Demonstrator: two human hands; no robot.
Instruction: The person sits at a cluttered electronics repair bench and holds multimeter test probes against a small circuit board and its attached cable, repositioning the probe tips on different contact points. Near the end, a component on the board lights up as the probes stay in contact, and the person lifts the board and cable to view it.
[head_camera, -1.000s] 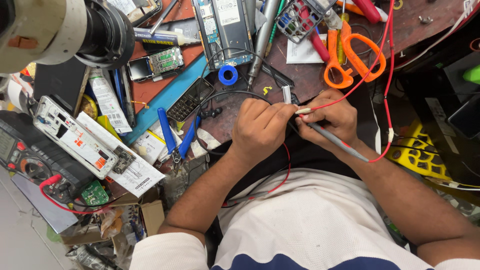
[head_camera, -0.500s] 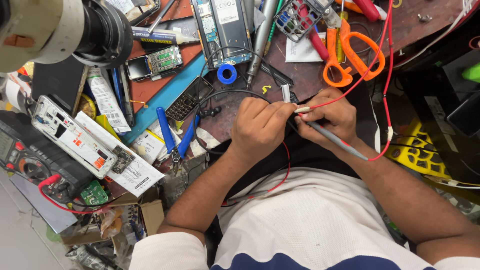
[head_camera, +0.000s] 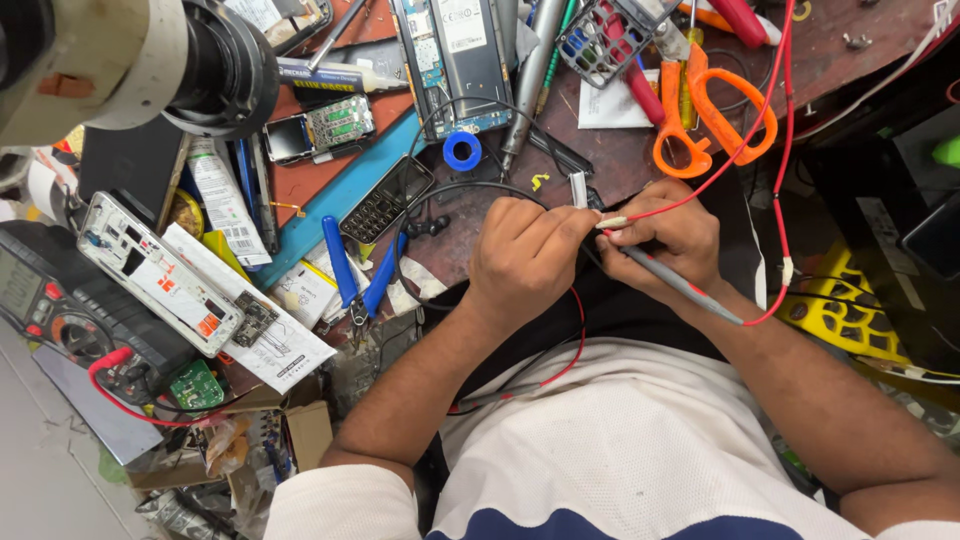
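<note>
My left hand (head_camera: 525, 255) and my right hand (head_camera: 672, 232) meet at the near edge of a cluttered brown workbench (head_camera: 850, 60). The left fingers pinch the pale end of a thin red wire (head_camera: 612, 222). A grey pen-shaped probe (head_camera: 680, 285) lies in my right hand, pointing toward the left fingertips. A red cable (head_camera: 775, 200) runs from the probe up past the orange scissors (head_camera: 700, 110). What lies under the fingertips is hidden.
Blue-handled pliers (head_camera: 352, 272), a dark keypad phone (head_camera: 385, 198) and a blue tape roll (head_camera: 462, 151) lie left of my hands. A multimeter (head_camera: 50, 300), a white phone frame (head_camera: 160, 275) and circuit boards crowd the left. A large lens housing (head_camera: 130, 60) hangs at top left.
</note>
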